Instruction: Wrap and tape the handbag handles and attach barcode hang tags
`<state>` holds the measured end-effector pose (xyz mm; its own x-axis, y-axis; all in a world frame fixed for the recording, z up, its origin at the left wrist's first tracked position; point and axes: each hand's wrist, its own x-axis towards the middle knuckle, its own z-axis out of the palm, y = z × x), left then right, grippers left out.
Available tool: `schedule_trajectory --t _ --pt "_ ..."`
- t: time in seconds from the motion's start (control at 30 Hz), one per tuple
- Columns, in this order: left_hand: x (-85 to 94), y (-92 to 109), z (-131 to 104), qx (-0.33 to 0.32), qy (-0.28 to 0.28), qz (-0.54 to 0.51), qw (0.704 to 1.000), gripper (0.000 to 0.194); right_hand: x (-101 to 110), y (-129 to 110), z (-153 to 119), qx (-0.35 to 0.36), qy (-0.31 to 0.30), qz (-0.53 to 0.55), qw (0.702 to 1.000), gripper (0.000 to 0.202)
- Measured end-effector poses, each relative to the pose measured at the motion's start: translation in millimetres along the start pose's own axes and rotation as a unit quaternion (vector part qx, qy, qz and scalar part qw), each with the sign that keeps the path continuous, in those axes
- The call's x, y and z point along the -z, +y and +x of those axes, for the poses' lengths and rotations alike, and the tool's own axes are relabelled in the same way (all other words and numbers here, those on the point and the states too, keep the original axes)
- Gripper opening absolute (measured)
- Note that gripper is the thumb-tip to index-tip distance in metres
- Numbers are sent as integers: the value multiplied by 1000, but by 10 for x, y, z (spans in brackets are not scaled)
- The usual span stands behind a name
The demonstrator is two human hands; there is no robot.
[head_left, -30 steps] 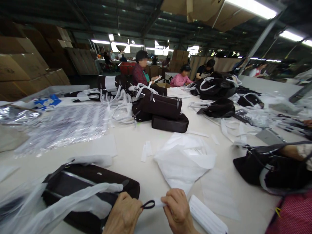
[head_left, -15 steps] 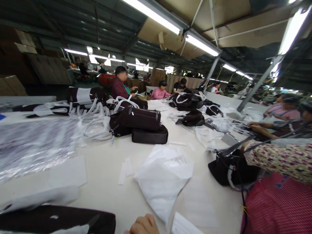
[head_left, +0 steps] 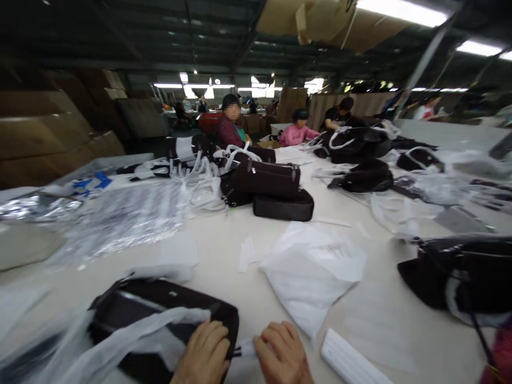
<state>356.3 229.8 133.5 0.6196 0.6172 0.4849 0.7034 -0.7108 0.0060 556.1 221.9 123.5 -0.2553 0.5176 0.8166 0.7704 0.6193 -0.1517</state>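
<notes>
A black bag (head_left: pixel 160 298) lies at the lower left with white wrapping (head_left: pixel 132 338) trailing across it. My left hand (head_left: pixel 206 349) rests at the bag's right end, its fingers curled and pressed together beside the wrapped strap. Just right of the bag, my right hand (head_left: pixel 282 349) is closed on a pale strip (head_left: pixel 246 349) with dark lines at its left end. The strip spans the gap between both hands. Whatever lies under my left fingers is hidden.
White foam sheets (head_left: pixel 312 272) lie ahead, with a folded white piece (head_left: pixel 352 360) to the right. Black bags (head_left: pixel 266 178) are stacked further back. Another bag (head_left: pixel 464 272) stands at the right. Plastic wrap (head_left: pixel 124 216) covers part of the left table. People sit beyond.
The view has swung left. My left hand has come into view at the black bag, and more of my right hand shows, now with the pale strip. The bag shows more fully.
</notes>
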Motion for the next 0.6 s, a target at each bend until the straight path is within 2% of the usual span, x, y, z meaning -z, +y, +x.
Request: schedule_trajectory --t 0.1,0.23,0.4,0.43,0.5,0.6 --pt "90 98 96 65 -44 -75 994 21 40 -12 -17 0 -38 41 998 21" --pt "158 142 148 96 -90 -113 985 29 -7 -103 5 10 -56 49 997 22" --pt "246 100 130 122 -152 -118 974 72 -79 -224 62 2 -47 38 998 27" --pt "258 89 143 118 -163 -118 972 75 -96 -251 76 -1 -41 36 999 27" --pt "272 70 190 111 -173 -126 971 67 -132 -308 104 -8 -31 33 999 28" --pt "284 53 279 118 -184 -145 965 42 -149 -379 143 -16 -33 39 999 27"
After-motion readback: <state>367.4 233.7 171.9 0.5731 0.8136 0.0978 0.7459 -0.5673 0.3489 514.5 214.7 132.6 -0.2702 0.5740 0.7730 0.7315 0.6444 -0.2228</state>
